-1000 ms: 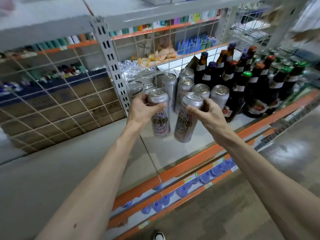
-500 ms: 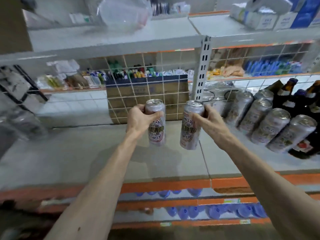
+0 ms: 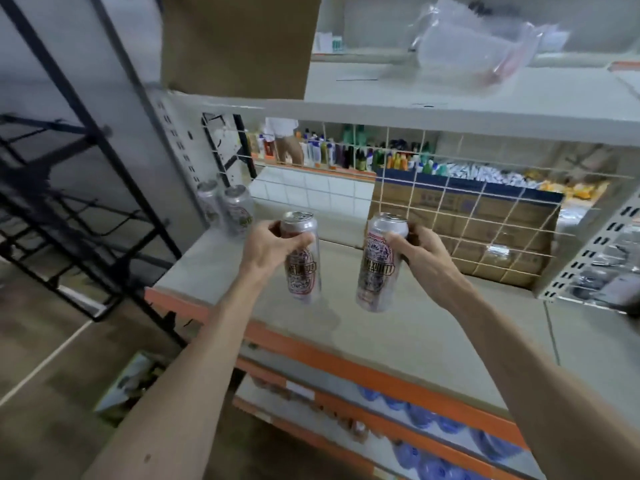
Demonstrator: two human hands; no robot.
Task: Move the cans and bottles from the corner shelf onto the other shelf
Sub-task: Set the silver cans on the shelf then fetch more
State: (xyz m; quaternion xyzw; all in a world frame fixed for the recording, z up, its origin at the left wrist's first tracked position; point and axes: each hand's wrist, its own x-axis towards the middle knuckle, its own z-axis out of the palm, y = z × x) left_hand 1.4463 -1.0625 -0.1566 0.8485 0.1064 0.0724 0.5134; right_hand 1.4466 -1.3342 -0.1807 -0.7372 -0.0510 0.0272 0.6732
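Note:
My left hand [image 3: 273, 245] grips a tall silver can [image 3: 304, 268] with a red and gold label, held upright in the air. My right hand [image 3: 420, 252] grips a second, matching can [image 3: 378, 268], slightly tilted. Both cans hang above a grey shelf board [image 3: 398, 327] with an orange front edge. Two more silver cans [image 3: 227, 211] stand together at the far left back corner of this board, beside the perforated upright. The shelf with the remaining cans and bottles is out of view to the right.
A wire grid [image 3: 467, 216] backs the shelf, with a cardboard box [image 3: 485, 233] behind it. An upper shelf [image 3: 450, 109] carries a brown box and a plastic bag. A black rack [image 3: 79, 188] stands on the left. Blue water bottles [image 3: 426, 441] lie on lower levels.
My view and both hands have swung left with the cans, away from the stocked shelf. The row of cans and bottles has left the frame; the two cans in the left corner have appeared.

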